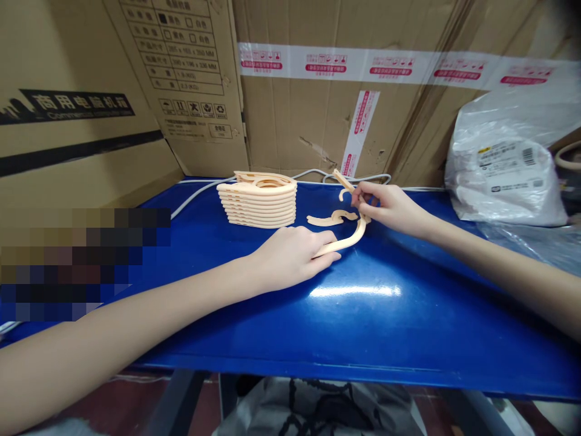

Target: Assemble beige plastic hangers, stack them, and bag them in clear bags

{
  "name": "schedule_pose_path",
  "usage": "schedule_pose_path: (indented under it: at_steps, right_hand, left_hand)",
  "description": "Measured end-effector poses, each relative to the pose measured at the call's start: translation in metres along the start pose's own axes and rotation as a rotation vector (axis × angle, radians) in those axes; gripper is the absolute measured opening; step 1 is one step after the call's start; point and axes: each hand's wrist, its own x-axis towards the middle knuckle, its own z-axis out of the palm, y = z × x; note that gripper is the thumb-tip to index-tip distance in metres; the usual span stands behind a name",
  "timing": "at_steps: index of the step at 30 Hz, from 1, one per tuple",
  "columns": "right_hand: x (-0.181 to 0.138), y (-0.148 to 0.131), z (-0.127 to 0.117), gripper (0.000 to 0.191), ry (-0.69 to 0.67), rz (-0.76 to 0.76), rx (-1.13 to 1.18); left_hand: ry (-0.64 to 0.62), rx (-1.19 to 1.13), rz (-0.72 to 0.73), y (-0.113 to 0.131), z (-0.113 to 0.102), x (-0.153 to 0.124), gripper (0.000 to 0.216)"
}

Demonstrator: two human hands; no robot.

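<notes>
A cream plastic folding clothes hanger [348, 243] is held between both hands above the blue table [363, 333]. My left hand [293, 257] is closed around one arm of it. The fingers of my right hand [388, 206] pinch it near the middle joint, where a small hook and another arm stick out behind the fingertips. Just behind the held hanger, a loose cream piece with a curved end [327, 220] lies on the table. Beyond my left hand stands a neat stack of folded cream hangers [258, 203].
Cardboard boxes [290, 121] wall off the back and left. A white plastic-wrapped bundle [503, 163] sits at the back right, with clear film [521, 239] spreading before it. A white cable [193, 198] runs along the rear edge. Part of the left side is pixelated.
</notes>
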Motion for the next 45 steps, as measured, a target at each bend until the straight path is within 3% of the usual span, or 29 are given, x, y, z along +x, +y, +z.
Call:
schedule_pose_path:
  at_steps: [9,16,22,28,36,45]
  right_hand:
    - [0.001,0.018,0.009,0.011,0.002,0.003,-0.067]
    - [-0.001,0.018,0.017,0.011,-0.025,0.014,-0.019]
    - [-0.001,0.019,0.021,0.019,-0.094,-0.034,0.079]
    - [-0.001,0.016,0.020,0.015,-0.131,-0.068,0.110]
    - [0.000,0.023,0.020,0.016,-0.107,-0.159,-0.039]
    - [0.001,0.029,0.019,0.017,-0.106,-0.222,-0.026]
  left_hand:
    - [0.088,0.146,0.108,-0.005,0.001,0.003,0.030]
    - [0.169,0.195,0.091,-0.008,0.005,0.004,0.033]
    - [0.111,0.129,0.119,-0.012,0.007,0.006,0.032]
    - [0.017,0.139,0.051,-0.011,0.008,0.007,0.041]
    - [0.022,0.266,0.090,-0.008,0.004,0.008,0.039]
    - [-0.008,0.482,0.086,0.007,-0.002,0.004,0.036]
